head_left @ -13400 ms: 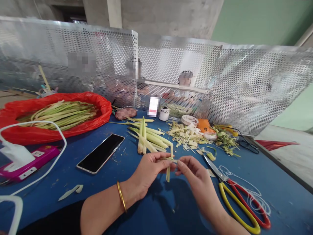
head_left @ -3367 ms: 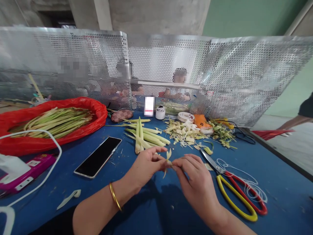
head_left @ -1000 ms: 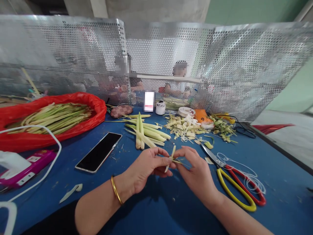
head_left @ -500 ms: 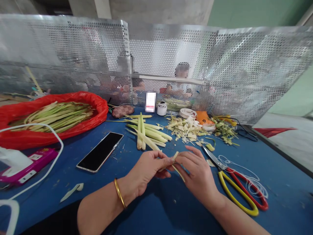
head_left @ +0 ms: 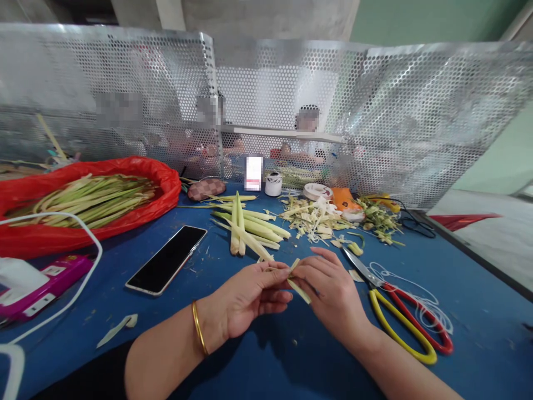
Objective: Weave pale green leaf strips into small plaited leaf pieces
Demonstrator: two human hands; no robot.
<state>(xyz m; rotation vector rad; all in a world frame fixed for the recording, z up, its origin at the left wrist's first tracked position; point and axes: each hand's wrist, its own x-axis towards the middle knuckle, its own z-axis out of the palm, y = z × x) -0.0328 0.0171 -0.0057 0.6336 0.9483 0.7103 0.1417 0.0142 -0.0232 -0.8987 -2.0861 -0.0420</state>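
Over the blue table (head_left: 258,366), my left hand (head_left: 247,297) pinches a pale green leaf strip (head_left: 300,291) between thumb and forefinger. My right hand (head_left: 333,289) meets it from the other side, its fingers closed on the same strip, which is bent with one short end up and one pointing down. Part of the strip is hidden by the fingers. Just beyond the left hand lie several thick pale green stalks or leaves (head_left: 260,226), some crossing others. To the right of the right hand rest scissors (head_left: 377,282) with one yellow and one red handle, beside loose white string (head_left: 435,305).
A phone (head_left: 166,261) lies flat at left, near a red bag (head_left: 166,180) of long green leaves and a purple power strip (head_left: 50,289) with a white cable. Trimmings (head_left: 312,214), a tape roll (head_left: 318,191) and an upright phone (head_left: 254,173) stand before a perforated metal screen (head_left: 275,83).
The view has shifted slightly. My left hand's lower fingers have opened a little, and the strip's lower end shows more between the hands. Both hands still hold it.
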